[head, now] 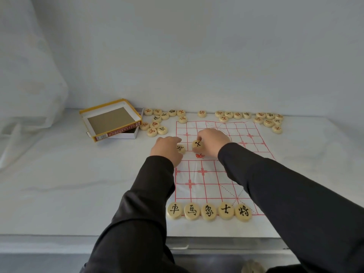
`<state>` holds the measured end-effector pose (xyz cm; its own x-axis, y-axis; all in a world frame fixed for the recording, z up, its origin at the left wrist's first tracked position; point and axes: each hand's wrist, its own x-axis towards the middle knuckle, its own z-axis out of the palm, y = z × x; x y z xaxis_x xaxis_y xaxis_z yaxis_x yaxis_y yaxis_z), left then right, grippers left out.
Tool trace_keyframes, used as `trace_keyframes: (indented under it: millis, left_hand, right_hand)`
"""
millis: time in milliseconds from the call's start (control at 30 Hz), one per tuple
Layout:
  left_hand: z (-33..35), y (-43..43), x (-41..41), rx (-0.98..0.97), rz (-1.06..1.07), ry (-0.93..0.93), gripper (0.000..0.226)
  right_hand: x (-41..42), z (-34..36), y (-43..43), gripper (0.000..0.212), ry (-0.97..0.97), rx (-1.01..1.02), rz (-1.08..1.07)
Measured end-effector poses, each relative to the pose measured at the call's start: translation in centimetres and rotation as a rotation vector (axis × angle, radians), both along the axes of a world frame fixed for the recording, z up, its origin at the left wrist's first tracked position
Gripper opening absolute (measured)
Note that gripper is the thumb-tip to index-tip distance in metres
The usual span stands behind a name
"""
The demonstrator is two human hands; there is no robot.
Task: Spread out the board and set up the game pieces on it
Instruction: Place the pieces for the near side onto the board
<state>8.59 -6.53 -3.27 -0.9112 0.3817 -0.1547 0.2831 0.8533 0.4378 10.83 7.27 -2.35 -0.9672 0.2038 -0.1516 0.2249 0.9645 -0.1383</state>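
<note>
White worktop (78, 184) against pale wall carrying spread board (206, 186). Left hand (167, 149) curling fingers (175, 140) round first piece (180, 149) at board's left edge. Right hand (213, 141) pinching second piece (198, 145) just beside it, near midline. Five-piece row (208, 211) lining near edge. Remaining row spots probably lying nearward and rightward, right hand closer; sleeve hiding them. Loose pieces (236, 115) waiting along far edge.

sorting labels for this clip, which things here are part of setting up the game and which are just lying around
In the job: board; row of five pieces at its near edge; loose pieces beyond its far edge; left hand pinching one piece; right hand pinching another piece.
Lying about: open box; sheer curtain at left.
</note>
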Motion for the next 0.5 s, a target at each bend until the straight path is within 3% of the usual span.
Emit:
trace_keyframes:
  millis: [133,267,500]
  left_hand:
    - [-0.2,0.3,0.1,-0.019,-0.031,-0.001,0.055]
    - [-0.3,0.6,0.1,-0.048,-0.042,-0.005,0.055]
    - [-0.1,1.1,0.1,-0.146,-0.075,0.034,0.053]
  right_hand:
    - [1.0,0.4,0.7,0.028,0.002,-0.057,0.109]
    - [2.9,0.8,1.5,0.042,-0.103,-0.036,0.245]
    - [4.7,0.8,1.8,0.051,-0.087,-0.101,0.175]
